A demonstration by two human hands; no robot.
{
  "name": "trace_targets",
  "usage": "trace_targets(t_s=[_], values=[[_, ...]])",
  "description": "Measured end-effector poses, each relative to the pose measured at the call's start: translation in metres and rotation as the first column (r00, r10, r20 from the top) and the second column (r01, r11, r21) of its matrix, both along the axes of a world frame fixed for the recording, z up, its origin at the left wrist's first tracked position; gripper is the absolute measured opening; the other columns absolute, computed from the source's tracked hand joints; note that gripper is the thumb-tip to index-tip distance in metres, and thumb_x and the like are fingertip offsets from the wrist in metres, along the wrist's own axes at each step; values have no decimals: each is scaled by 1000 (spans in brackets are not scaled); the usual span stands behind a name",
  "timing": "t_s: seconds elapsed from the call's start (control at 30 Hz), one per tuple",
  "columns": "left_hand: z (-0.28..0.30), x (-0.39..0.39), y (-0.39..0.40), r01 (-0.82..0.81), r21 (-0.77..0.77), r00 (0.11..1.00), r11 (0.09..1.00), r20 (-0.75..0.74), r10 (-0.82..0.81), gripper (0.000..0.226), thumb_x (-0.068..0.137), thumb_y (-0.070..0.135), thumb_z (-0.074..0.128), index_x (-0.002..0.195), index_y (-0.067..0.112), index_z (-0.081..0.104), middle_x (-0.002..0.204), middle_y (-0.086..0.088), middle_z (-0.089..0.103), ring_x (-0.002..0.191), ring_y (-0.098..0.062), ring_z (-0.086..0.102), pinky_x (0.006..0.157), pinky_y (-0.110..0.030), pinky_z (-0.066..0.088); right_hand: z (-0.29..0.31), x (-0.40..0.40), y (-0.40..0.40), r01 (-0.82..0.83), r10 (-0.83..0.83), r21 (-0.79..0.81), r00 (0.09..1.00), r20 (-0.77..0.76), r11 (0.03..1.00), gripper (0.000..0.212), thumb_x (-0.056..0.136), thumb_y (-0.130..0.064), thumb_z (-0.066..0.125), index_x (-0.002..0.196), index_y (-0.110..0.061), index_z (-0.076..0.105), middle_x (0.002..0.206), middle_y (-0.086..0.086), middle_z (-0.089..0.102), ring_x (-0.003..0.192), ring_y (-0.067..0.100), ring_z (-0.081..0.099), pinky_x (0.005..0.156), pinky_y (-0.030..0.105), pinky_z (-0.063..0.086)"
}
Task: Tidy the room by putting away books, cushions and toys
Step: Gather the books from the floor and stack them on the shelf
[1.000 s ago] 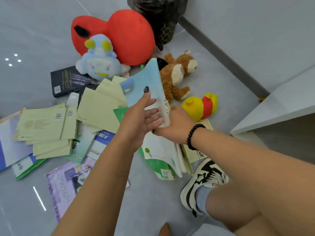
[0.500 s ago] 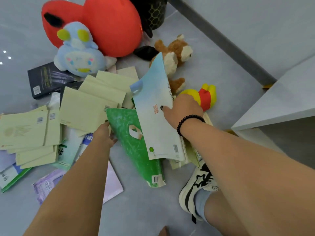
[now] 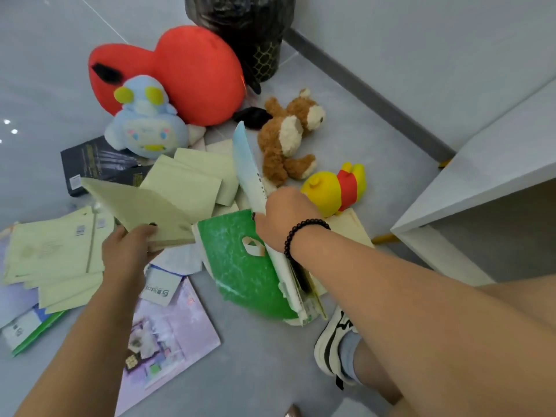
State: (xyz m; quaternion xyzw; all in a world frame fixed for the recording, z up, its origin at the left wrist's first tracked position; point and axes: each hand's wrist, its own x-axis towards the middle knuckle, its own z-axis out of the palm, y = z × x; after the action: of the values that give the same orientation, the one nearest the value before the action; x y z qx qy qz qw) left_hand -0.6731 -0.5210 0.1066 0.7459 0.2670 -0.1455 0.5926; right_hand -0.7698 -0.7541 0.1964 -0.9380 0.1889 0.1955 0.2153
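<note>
Books lie scattered over the grey floor. My left hand (image 3: 128, 254) grips a pale green booklet (image 3: 141, 210) and holds it tilted above the pile. My right hand (image 3: 284, 219) holds a light blue book (image 3: 248, 170) upright on its edge, with a green book (image 3: 240, 266) leaning against the same stack. More pale green booklets (image 3: 192, 182) lie behind. A red heart cushion (image 3: 192, 73), a blue plush (image 3: 144, 127), a brown teddy bear (image 3: 288, 136) and a yellow and red bear toy (image 3: 334, 188) sit further back.
A black book (image 3: 90, 164) lies left of the plush and a purple book (image 3: 168, 332) near my left forearm. A black-bagged bin (image 3: 249, 34) stands by the wall. A white shelf unit (image 3: 481, 188) is at right. My shoe (image 3: 334, 344) is near the stack.
My left hand has picked a pale green booklet off the pile and raised it. My right hand has turned the blue book more edge-on, still upright.
</note>
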Motion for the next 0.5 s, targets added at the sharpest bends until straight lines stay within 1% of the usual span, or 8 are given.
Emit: trace_targets(t_s=[0.07, 0.1, 0.2, 0.27, 0.33, 0.4, 0.43, 0.5], values=[[38, -9, -3, 153, 133, 984, 979, 75, -164, 5, 78, 8, 65, 81, 12, 63, 89, -11, 64, 84, -29, 60, 75, -38, 55, 12, -3, 5, -56, 56, -16, 998, -9, 998, 38, 98, -33, 48, 68, -13, 37, 73, 2, 40, 77, 22, 46, 63, 30, 36], [56, -15, -7, 224, 181, 965, 958, 99, -244, 4, 74, 13, 66, 78, 13, 64, 83, -11, 64, 79, -27, 59, 75, -41, 54, 18, -5, 7, -80, 80, -26, 997, -1, 996, 41, 97, -33, 49, 64, -14, 33, 69, 1, 35, 75, 22, 45, 61, 29, 35], [102, -41, -25, 358, 275, 896, 892, 168, -411, 26, 63, 26, 64, 82, 8, 67, 81, -17, 66, 72, -25, 56, 71, -43, 49, 39, -13, 13, -108, 109, -23, 992, 66, 994, 47, 95, -33, 52, 58, -15, 31, 62, 1, 34, 61, 19, 41, 48, 27, 26], [128, -60, -43, 415, 301, 837, 858, 244, -490, 31, 62, 29, 63, 80, 3, 65, 82, -21, 65, 70, -27, 55, 68, -42, 47, 55, -19, 17, -99, 98, 3, 988, 117, 995, 47, 95, -29, 53, 56, -14, 31, 58, 2, 34, 52, 14, 34, 44, 26, 19], [146, -79, -61, 450, 345, 777, 824, 303, -551, 29, 63, 31, 62, 69, 3, 56, 68, -19, 57, 62, -25, 45, 59, -37, 41, 69, -27, 19, -57, 49, 47, 985, 166, 997, 47, 95, -26, 53, 56, -15, 30, 57, 1, 33, 50, 11, 31, 43, 25, 18], [162, -97, -77, 463, 399, 715, 791, 360, -600, 30, 64, 32, 59, 63, 6, 44, 55, -6, 41, 57, -20, 33, 54, -32, 30, 78, -38, 18, -8, -14, 97, 975, 223, 995, 46, 95, -27, 53, 56, -14, 32, 57, 1, 34, 50, 11, 32, 43, 24, 19], [168, -104, -82, 467, 419, 684, 779, 388, -618, 31, 64, 32, 59, 62, 7, 39, 55, -4, 38, 56, -19, 30, 52, -32, 27, 80, -44, 16, 10, -41, 124, 967, 251, 992, 45, 95, -29, 54, 56, -13, 36, 57, 2, 37, 50, 12, 35, 42, 24, 20], [182, -118, -91, 460, 439, 638, 771, 441, -632, 32, 63, 33, 58, 62, 10, 36, 57, -3, 40, 55, -20, 29, 52, -33, 28, 90, -57, 8, 61, -113, 177, 945, 306, 982, 44, 93, -30, 57, 55, -11, 44, 52, 2, 42, 49, 14, 40, 41, 23, 24]])
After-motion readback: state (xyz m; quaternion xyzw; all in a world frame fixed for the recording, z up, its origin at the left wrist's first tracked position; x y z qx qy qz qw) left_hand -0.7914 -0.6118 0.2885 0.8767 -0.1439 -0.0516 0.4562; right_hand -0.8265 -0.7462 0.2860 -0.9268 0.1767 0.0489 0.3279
